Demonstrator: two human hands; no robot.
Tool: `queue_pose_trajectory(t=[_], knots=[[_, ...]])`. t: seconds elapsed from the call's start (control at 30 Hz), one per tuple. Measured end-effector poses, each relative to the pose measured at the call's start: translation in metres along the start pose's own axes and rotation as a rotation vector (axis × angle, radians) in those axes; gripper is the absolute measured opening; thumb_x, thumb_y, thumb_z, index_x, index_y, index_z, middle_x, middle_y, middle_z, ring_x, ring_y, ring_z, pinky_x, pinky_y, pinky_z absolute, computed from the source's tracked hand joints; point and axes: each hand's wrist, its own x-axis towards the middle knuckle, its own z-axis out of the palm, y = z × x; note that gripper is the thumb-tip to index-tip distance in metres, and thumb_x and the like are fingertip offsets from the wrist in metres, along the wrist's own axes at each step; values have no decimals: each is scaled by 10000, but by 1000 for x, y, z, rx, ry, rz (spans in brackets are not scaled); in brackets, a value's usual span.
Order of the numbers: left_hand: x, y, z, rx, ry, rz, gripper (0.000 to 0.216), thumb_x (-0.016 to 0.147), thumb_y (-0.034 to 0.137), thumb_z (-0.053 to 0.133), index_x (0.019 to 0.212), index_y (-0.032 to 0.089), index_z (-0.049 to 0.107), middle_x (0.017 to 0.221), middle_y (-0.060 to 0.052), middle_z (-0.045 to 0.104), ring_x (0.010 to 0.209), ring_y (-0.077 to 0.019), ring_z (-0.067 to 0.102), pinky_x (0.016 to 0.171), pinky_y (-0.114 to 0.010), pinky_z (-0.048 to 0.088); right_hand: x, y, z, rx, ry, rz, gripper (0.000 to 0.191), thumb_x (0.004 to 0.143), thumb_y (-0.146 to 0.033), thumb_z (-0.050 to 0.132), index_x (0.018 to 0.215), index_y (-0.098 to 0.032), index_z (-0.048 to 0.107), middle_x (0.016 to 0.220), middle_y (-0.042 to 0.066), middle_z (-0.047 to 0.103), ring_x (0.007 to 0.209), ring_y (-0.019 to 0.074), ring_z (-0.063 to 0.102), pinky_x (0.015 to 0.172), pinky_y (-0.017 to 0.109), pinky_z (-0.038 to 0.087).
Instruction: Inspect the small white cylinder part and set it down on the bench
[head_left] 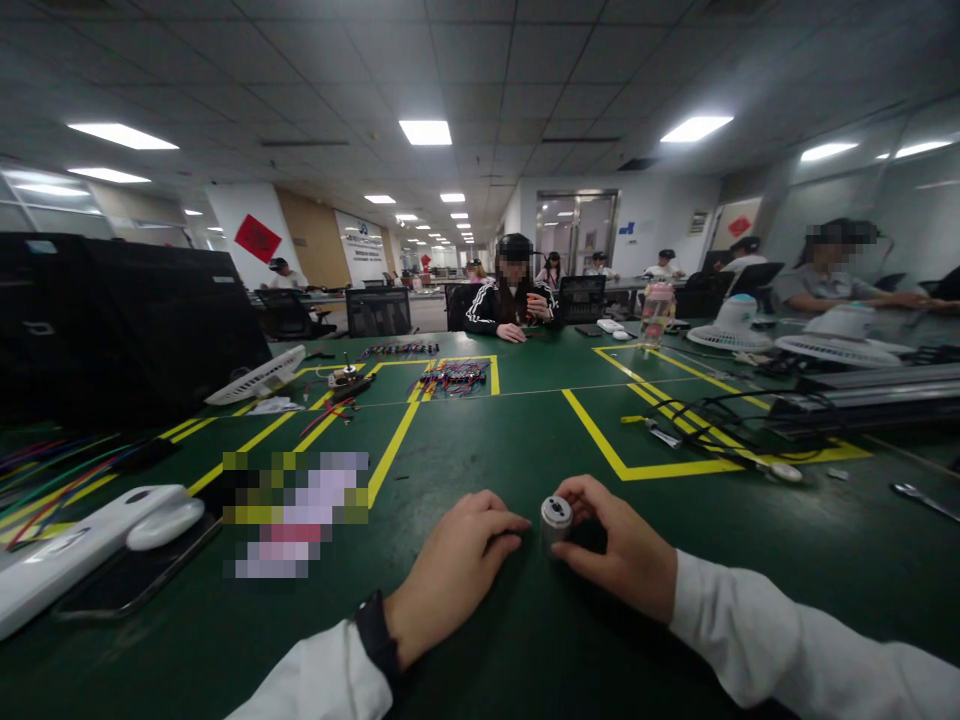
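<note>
A small silver metal cylinder that looks like an electric motor [556, 522] stands upright on the green table in front of me. Dark holes show in its top face. My right hand [621, 540] grips it from the right, with the thumb low at the near side and the fingers behind. To its left, my left hand [463, 560] rests on the table, fingers stretched toward the motor but apart from it. Nothing shows in that left hand, and its wrist wears a black band [375, 640].
Yellow tape marks the green table [517, 450]. Bundled wires [454, 377] lie ahead; black cables [705, 430] and metal profiles [877, 395] lie right. A phone [142, 570] and white case [82, 550] sit left, near a black computer case [127, 330]. A person [514, 290] sits opposite.
</note>
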Motion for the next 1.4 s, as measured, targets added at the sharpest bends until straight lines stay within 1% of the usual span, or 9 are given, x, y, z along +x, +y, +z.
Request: queue_pose_trajectory(t=[0.23, 0.53, 0.73, 0.8, 0.87, 0.97, 1.1, 1.2, 1.4], knots=[[-15, -2, -13, -70, 90, -114, 252, 901, 198, 483, 1119, 246, 598, 960, -29, 641, 850, -194, 593, 770, -314, 459, -13, 11, -21, -153, 164, 27, 355, 769, -291, 585, 1077, -192, 441, 1038, 40, 561, 927, 123, 555, 854, 287, 470], [-99, -23, -55, -375, 90, -371, 198, 900, 428, 478, 983, 272, 567, 665, 48, 619, 480, -109, 523, 431, -190, 415, -84, 89, -141, -551, 605, 404, 628, 622, -580, 607, 1089, -183, 469, 977, 93, 598, 849, 231, 602, 753, 366, 504], [-126, -44, -65, -606, 172, -523, 329, 796, 563, 560, 802, 235, 590, 510, 53, 619, 289, -42, 415, 301, -119, 229, -109, 100, -184, -678, 573, 605, 566, 669, -597, 583, 1035, -183, 463, 966, 153, 596, 828, 266, 615, 698, 375, 504], [-124, -41, -64, -603, 168, -524, 343, 789, 568, 564, 778, 227, 595, 505, 52, 615, 290, -42, 417, 306, -122, 239, -105, 91, -179, -873, 637, 508, 632, 642, -624, 598, 1061, -171, 461, 1029, 182, 575, 915, 326, 586, 768, 444, 481], [-120, -34, -62, -575, 172, -526, 332, 789, 554, 571, 767, 224, 602, 507, 55, 604, 308, -53, 429, 319, -135, 271, -94, 78, -162, -1040, 658, 251, 636, 653, -586, 615, 1110, -168, 469, 1124, 180, 539, 1046, 352, 521, 900, 487, 415], [-114, -26, -59, -536, 170, -540, 316, 790, 540, 575, 769, 226, 612, 522, 60, 587, 342, -65, 441, 338, -145, 305, -68, 50, -112, -888, 456, -114, 386, 765, -414, 584, 1089, -211, 525, 1112, 100, 554, 1074, 251, 508, 968, 417, 387], [-114, -26, -59, -507, 155, -539, 346, 785, 562, 570, 783, 221, 626, 537, 60, 581, 367, -61, 439, 349, -138, 311, -20, 12, -31, -462, 34, -73, 253, 839, -309, 513, 1065, -213, 576, 1021, 58, 570, 852, 141, 547, 792, 307, 468], [-116, -28, -61, -513, 142, -527, 368, 788, 573, 563, 796, 212, 635, 545, 58, 582, 368, -54, 436, 352, -135, 297, 12, -6, 8, -332, -96, -47, 277, 797, -314, 574, 1048, -199, 606, 966, 49, 572, 768, 122, 526, 711, 278, 457], [-118, -35, -61, -535, 141, -512, 389, 770, 596, 573, 772, 215, 652, 546, 53, 585, 362, -50, 417, 349, -143, 270, 22, -11, 6, -329, -70, -79, 160, 831, -287, 524, 884, -197, 645, 882, 39, 581, 757, 119, 531, 686, 260, 439]])
